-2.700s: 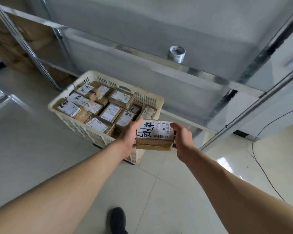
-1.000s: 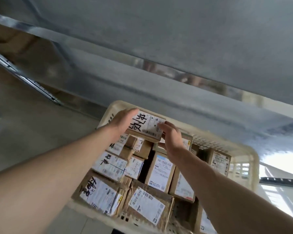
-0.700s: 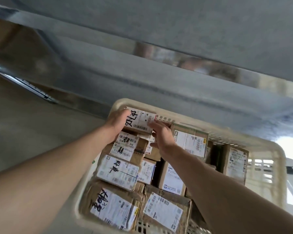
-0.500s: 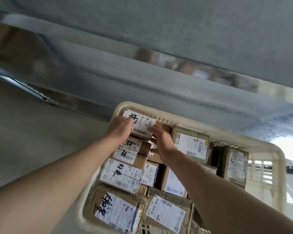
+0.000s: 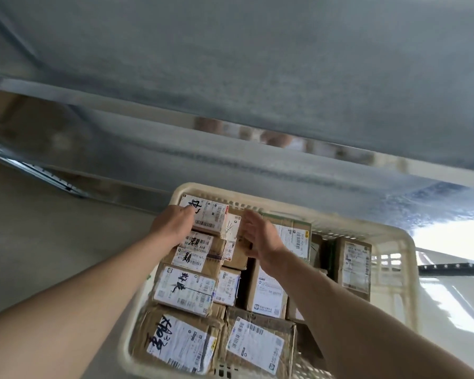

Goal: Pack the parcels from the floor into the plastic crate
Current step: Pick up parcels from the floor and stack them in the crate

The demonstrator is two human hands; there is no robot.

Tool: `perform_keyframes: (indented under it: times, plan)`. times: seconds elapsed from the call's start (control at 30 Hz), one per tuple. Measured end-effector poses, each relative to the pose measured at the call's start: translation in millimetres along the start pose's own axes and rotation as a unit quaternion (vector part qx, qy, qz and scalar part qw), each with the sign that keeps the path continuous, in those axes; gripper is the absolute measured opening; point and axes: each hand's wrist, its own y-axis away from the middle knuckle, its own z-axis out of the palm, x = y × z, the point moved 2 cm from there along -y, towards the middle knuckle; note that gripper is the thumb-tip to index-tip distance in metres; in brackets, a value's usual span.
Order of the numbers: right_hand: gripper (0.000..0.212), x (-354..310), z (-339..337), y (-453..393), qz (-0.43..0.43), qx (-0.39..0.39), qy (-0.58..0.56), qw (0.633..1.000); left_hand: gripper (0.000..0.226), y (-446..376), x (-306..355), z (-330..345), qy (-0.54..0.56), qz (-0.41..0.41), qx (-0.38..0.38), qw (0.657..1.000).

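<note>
I see the parcel (image 5: 209, 216) lying flat with its white label up at the far left corner of the plastic crate (image 5: 407, 272), on top of other boxes. Its long axis runs from my left fingers across toward my right fingers, tilting slightly downward to the right in the view, roughly along the crate's far rim just beyond it.

My left hand (image 5: 173, 223) rests on the parcel's left end, fingers curled loosely over the label's near-left corner and touching it; I would call that a light hold rather than a firm clamp, and the fingertips themselves are hard to make out against the black handwriting. My right hand (image 5: 260, 236) is spread open, palm turned toward the parcel, fingers extended and holding nothing. Its fingertips sit just beside the parcel's right end; whether they touch the edge I cannot tell.

Below and nearer than both sets of fingers, labelled cardboard boxes (image 5: 185, 289) fill the crate. My right forearm covers several of them. The crate's near rim is cut off by the bottom of the frame. Beyond my fingers, a grey metal shelf (image 5: 257, 77) is blurred, and much of the label print is unreadable.
</note>
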Motion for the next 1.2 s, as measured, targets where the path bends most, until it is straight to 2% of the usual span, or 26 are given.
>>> perform_keyframes:
  times: [0.1,0.2,0.27,0.33,0.4,0.5,0.57,0.67,0.7,0.8,0.83,0.97,1.13,1.2]
  plan:
    - [0.032,-2.9,-33.4,34.1,-0.015,0.016,-0.04,0.999,0.042,26.5,21.4,9.2,0.077,0.016,-0.037,0.996]
    - [0.053,3.8,-74.5,68.4,-0.049,0.037,-0.078,0.995,0.059,62.9,52.2,27.2,0.098,0.049,-0.082,0.991]
    - [0.058,11.3,-104.7,92.4,-0.068,0.048,-0.093,0.992,0.065,92.4,75.1,42.4,0.1,0.069,-0.083,0.989]
    - [0.057,19.2,-133.8,115.5,-0.084,0.062,-0.098,0.99,0.047,122.7,95.1,58.1,0.107,0.094,-0.075,0.987]
    - [0.047,27.9,-165.3,145.2,-0.097,0.077,-0.108,0.986,0.03,155.5,115.8,78.2,0.12,0.118,-0.067,0.984]
    - [0.046,49.1,-219.0,195.8,-0.121,0.102,-0.133,0.978,0.03,218.5,149.3,112.6,0.158,0.134,-0.088,0.974]
    - [0.047,64.6,-256.3,233.6,-0.135,0.127,-0.144,0.972,0.038,262.4,170.8,137.8,0.177,0.14,-0.107,0.968]
    - [0.025,90.0,-312.9,297.3,-0.15,0.165,-0.17,0.96,0.038,325.2,202.8,180.3,0.192,0.158,-0.151,0.957]
    - [0.024,98.3,-330.7,319.1,-0.156,0.18,-0.175,0.955,0.038,343.7,213.6,194.7,0.189,0.166,-0.16,0.954]
    - [0.047,124.3,-384.1,373.3,-0.175,0.218,-0.195,0.94,0.044,399.6,252.1,233.6,0.179,0.199,-0.187,0.945]
    - [0.048,131.2,-401.6,390.5,-0.177,0.231,-0.203,0.935,0.042,417.5,265.9,245.7,0.176,0.209,-0.193,0.942]
    - [0.017,154.1,-470.0,444.6,-0.182,0.284,-0.23,0.913,0.038,484.5,317.9,293.3,0.167,0.251,-0.234,0.924]
    - [0.01,175.0,-543.2,495.2,-0.179,0.343,-0.261,0.885,0.055,551.1,370.8,351.5,0.126,0.291,-0.31,0.896]
    - [0.009,182.6,-570.9,511.7,-0.178,0.373,-0.272,0.869,0.051,564.1,390.2,376.6,0.12,0.301,-0.329,0.887]
